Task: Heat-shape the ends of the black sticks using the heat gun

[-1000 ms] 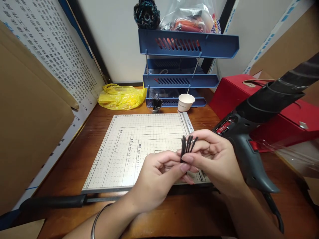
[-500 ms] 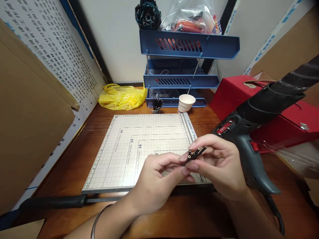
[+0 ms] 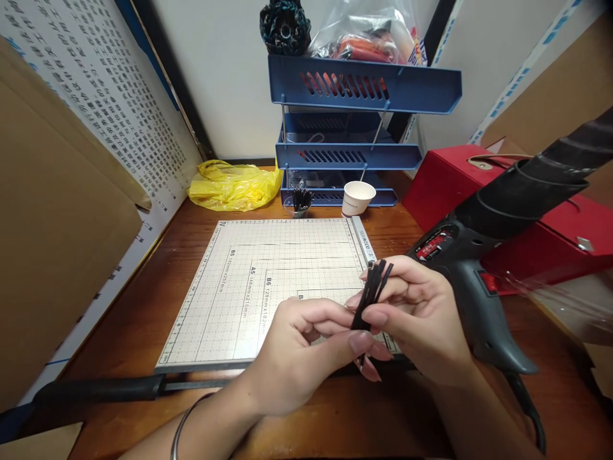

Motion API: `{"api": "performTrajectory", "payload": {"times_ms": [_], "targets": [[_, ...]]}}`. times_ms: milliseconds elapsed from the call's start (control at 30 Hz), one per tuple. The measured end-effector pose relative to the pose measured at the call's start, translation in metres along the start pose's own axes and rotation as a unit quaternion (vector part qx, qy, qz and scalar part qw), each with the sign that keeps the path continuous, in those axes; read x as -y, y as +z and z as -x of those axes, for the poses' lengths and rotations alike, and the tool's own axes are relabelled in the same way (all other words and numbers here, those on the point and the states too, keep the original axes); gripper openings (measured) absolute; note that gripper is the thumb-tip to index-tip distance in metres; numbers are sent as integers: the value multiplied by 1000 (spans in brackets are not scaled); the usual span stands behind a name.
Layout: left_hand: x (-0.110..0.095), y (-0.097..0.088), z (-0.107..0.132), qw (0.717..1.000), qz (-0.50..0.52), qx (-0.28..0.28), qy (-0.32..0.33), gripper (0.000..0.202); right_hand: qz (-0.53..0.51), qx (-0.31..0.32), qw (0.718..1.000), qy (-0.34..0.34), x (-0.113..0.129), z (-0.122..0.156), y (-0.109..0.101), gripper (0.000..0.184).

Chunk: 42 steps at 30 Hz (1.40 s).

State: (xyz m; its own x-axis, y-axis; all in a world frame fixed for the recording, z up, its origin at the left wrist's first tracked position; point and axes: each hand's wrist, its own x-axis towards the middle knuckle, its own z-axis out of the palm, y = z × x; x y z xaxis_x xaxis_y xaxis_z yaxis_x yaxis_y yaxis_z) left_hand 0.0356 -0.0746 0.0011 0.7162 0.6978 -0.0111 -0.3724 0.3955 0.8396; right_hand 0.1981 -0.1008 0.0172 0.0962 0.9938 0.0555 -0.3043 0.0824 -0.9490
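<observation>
A bundle of short black wire-like pieces [image 3: 368, 297] stands nearly upright between my two hands, over the near right part of the paper cutter's gridded board [image 3: 225, 319]. My left hand [image 3: 299, 358] pinches its lower part between thumb and fingers. Higher up, my right hand [image 3: 421, 319] grips the same bundle, its thumb pressed against the side. The upper ends fan out slightly above my fingers; much of the lower part is hidden. I cannot make out exactly what kind of pieces these are.
At right, a heat gun [image 3: 472, 281] stands before a red box [image 3: 445, 172]. Behind the board are a small clear cup of black pieces [image 3: 301, 201], a paper cup [image 3: 358, 198], a yellow bag [image 3: 234, 185] and blue trays [image 3: 345, 156]. The cutter's handle [image 3: 100, 388] lies front left.
The bundle has turned from lying with its gold-coloured ring-like ends toward me to standing nearly upright, showing its length. Both hands stay in about the same place, fingers shifted.
</observation>
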Motion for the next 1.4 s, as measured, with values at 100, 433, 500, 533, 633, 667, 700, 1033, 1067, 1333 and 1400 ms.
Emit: {"api": "performTrajectory", "payload": {"times_ms": [100, 433, 500, 533, 633, 667, 700, 1033, 1067, 1333, 1400], "targets": [[1, -1, -2, 1000, 14, 11, 4, 16, -7, 16, 1000, -4, -1, -2, 0, 34], [0, 0, -2, 1000, 12, 12, 0, 14, -34, 24, 999, -11, -4, 0, -1, 30], [0, 0, -2, 1000, 13, 9, -1, 14, -34, 21, 999, -15, -5, 0, -2, 28], [0, 0, -3, 1000, 11, 9, -1, 15, -31, 18, 999, -17, -5, 0, -2, 27], [-1, 1, -4, 1000, 5, -2, -6, 17, -20, 11, 999, -22, -5, -1, -2, 25], [-1, 1, -4, 1000, 2, -10, -9, 17, -19, 11, 999, -24, -5, -1, -2, 25], [-1, 2, -5, 1000, -2, -20, -11, 18, -21, 13, 999, -26, -5, -1, -1, 25], [-1, 3, -6, 999, -16, -34, -8, 21, -56, 50, 997, -10, -5, 1, 0, 24], [-1, 3, -6, 999, -14, -35, -8, 21, -57, 50, 997, -9, -4, 0, 0, 24], [-1, 3, -6, 1000, -18, -26, 1, 20, -45, 57, 997, -12, 0, -2, 1, 25], [-1, 3, -5, 1000, -15, -26, 4, 19, -41, 53, 998, -16, 0, -2, 0, 25]]}}
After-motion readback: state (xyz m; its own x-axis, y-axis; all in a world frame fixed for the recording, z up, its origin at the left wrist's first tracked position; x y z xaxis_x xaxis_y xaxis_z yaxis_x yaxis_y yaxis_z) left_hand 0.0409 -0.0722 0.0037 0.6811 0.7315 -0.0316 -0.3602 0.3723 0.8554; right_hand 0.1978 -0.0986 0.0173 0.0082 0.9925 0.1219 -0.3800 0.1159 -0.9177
